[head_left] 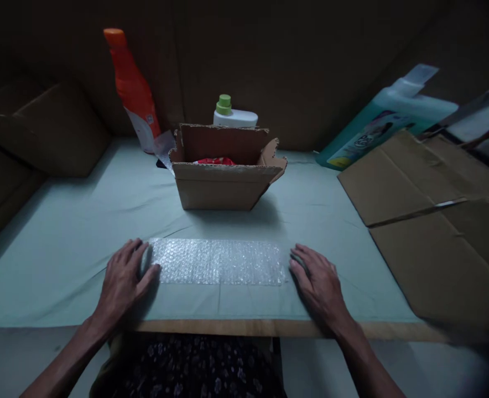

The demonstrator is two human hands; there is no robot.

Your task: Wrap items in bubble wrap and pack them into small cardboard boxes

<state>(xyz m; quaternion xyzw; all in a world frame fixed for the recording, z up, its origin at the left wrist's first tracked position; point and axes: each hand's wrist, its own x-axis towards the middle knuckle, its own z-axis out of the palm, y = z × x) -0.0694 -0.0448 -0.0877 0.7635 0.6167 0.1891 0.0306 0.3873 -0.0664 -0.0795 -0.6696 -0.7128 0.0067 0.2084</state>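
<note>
Two hands lay flat on the pale green cloth (62,237), one at each short end of a strip of bubble wrap (218,261). The strip was spread out lengthwise near the table's front edge, and the hands at its ends seemed placed to keep it stretched and flat. The left hand (124,276) rested palm down, fingers open and loosely spread, its thumb and fingertips on the strip's left end. The right hand (317,284) was also open and palm down, its fingertips touching or just beside the right end; neither hand gripped anything. Both forearms reached in from the lower corners and angled inward, wrists low.

Behind the strip, apart from it, stood an open cardboard box (223,179) with something red (215,161) inside. An orange bottle (133,91) and a white bottle with a green cap (232,113) stood behind the box. Flattened cardboard (427,221) lay to the right, a teal jug (389,121) beyond it.
</note>
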